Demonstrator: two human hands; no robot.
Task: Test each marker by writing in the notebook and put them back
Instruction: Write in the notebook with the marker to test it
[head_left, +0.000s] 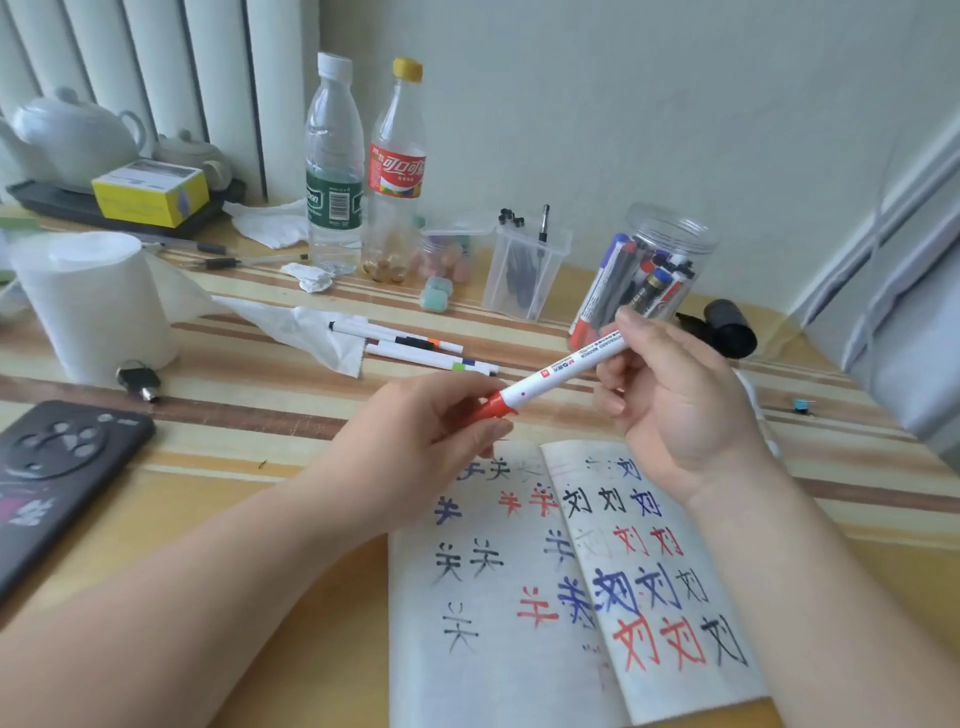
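Both hands holding red whiteboard marker (558, 376) above open notebook (519, 623) (pages full of characters): left hand (415, 441) pinching red cap (493, 406), right hand (670, 405) gripping white barrel. Marker jar (644, 270) lying behind.

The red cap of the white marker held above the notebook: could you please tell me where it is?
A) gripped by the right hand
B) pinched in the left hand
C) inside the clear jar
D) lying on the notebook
B: the left hand pinches the red cap at the end of the marker, while the right hand holds the white barrel.
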